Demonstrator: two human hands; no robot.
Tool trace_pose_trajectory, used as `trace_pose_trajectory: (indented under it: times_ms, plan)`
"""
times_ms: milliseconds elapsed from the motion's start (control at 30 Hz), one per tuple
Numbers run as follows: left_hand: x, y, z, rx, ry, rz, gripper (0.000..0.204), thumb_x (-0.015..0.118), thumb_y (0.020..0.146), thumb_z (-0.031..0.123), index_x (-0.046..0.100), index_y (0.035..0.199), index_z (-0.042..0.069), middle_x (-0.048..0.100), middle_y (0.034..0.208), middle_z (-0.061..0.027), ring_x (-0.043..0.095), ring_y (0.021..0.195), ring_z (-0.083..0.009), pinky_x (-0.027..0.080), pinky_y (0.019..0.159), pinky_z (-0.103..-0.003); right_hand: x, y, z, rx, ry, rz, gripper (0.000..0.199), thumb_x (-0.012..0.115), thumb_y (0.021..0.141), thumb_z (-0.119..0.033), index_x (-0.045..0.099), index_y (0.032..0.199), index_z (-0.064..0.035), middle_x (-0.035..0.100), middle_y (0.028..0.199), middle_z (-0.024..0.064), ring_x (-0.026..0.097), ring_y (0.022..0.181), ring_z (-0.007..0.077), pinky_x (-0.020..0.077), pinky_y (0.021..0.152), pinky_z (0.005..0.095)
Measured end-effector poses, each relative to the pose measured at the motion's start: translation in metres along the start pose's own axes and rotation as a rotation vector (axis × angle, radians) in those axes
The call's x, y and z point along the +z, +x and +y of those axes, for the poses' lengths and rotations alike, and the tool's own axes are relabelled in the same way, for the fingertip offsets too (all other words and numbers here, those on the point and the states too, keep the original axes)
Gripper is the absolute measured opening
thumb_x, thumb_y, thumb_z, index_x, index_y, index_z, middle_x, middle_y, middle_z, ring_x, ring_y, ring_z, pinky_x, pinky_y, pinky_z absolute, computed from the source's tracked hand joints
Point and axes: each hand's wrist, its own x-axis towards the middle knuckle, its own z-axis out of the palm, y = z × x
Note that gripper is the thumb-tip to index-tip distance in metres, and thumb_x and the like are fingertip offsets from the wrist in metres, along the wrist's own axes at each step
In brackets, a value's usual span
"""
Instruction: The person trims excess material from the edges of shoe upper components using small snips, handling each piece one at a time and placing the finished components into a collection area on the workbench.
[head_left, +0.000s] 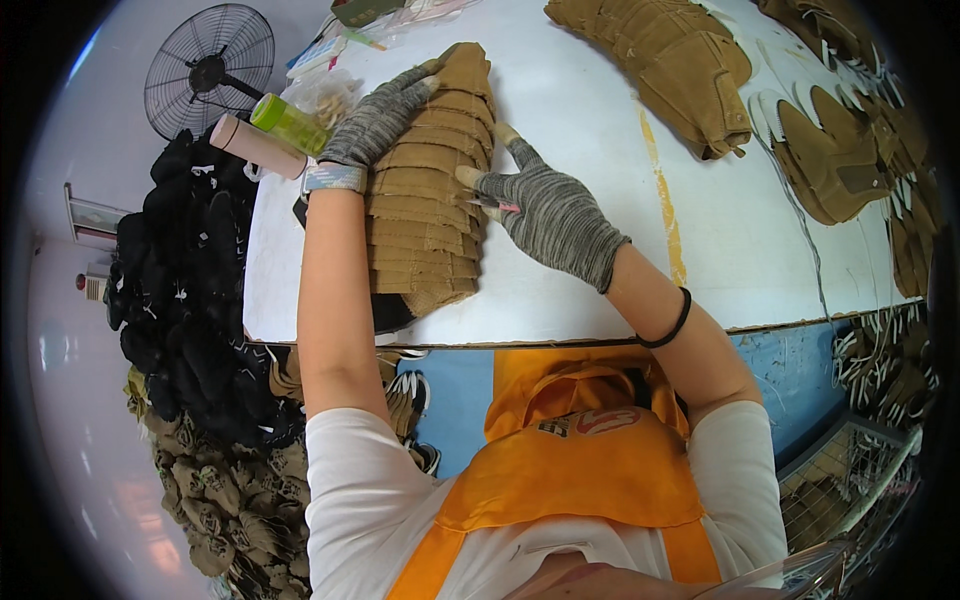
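A long row of overlapping brown suede shoe uppers [425, 185] lies fanned out on the white table, its far end narrowing to a point. My left hand [380, 115], in a grey knit glove with bare fingertips, rests along the left side of the row near the far end, fingers stretched out. On the right side my right hand [560, 215], gloved alike, has its thumb and a fingertip at the edge of the pieces. Tucked in that hand is a small tool with a pink part [508, 207] and a thin metal tip; its grip is mostly hidden.
Another brown stack [665, 70] lies at the far right, beside shoe pieces with white laces [830, 160]. A pink tumbler [258, 146] and a green-lidded bottle [290, 123] stand at the table's left, near a black fan [208, 75]. Black shoe pieces [195, 290] are heaped left of the table.
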Motion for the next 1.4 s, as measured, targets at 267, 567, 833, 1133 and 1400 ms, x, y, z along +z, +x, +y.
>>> trace_pose_trajectory:
  times_ms: [267, 567, 833, 1133, 1400]
  plan:
    - [0.004, -0.002, 0.008, 0.021, -0.027, 0.019, 0.057, 0.052, 0.094, 0.047, 0.047, 0.139, 0.013, 0.054, 0.134, -0.0096, 0.049, 0.121, -0.0179, 0.035, 0.104, -0.03, 0.014, 0.012, 0.028, -0.084, 0.462, -0.002, 0.041, 0.06, 0.091, -0.015, 0.052, 0.131, -0.0109, 0.052, 0.13, 0.0149, 0.06, 0.106, 0.0256, 0.0471, 0.095, 0.031]
    - [0.003, 0.002, 0.001, -0.047, -0.059, 0.039, 0.057, 0.053, 0.093, 0.047, 0.048, 0.139, 0.013, 0.056, 0.132, -0.0098, 0.05, 0.12, -0.0176, 0.036, 0.103, -0.03, 0.002, 0.078, 0.057, 0.239, 0.611, 0.145, 0.04, 0.06, 0.09, -0.03, 0.057, 0.116, 0.0002, 0.066, 0.091, 0.0122, 0.06, 0.081, 0.0208, 0.0485, 0.081, 0.0309]
    - [0.001, -0.002, -0.007, -0.016, 0.047, 0.051, 0.055, 0.049, 0.095, 0.046, 0.047, 0.14, 0.014, 0.054, 0.134, -0.0105, 0.047, 0.124, -0.0209, 0.032, 0.107, -0.031, -0.019, 0.026, 0.011, 0.15, 0.298, 0.169, 0.081, 0.066, 0.075, -0.065, 0.054, 0.119, 0.0023, 0.064, 0.095, 0.0213, 0.061, 0.089, 0.0345, 0.0496, 0.086, 0.0396]
    - [-0.013, 0.016, -0.016, 0.013, 0.15, -0.05, 0.05, 0.044, 0.099, 0.037, 0.042, 0.142, 0.011, 0.048, 0.139, -0.0163, 0.041, 0.131, -0.0243, 0.027, 0.11, -0.032, 0.029, -0.018, -0.046, 0.239, 0.198, -0.151, 0.119, 0.084, 0.065, -0.033, 0.005, 0.151, -0.0052, 0.025, 0.147, 0.0297, 0.049, 0.121, 0.0374, 0.042, 0.102, 0.0399]
    - [-0.022, 0.046, 0.013, -0.26, 0.43, 0.099, 0.058, 0.051, 0.092, 0.051, 0.049, 0.137, 0.014, 0.055, 0.13, -0.0212, 0.05, 0.123, -0.0355, 0.035, 0.104, -0.037, -0.023, 0.009, -0.01, 0.229, 0.297, -0.363, 0.086, 0.076, 0.076, -0.032, 0.031, 0.142, -0.0004, 0.05, 0.129, 0.0236, 0.05, 0.119, 0.0374, 0.0415, 0.1, 0.0421]
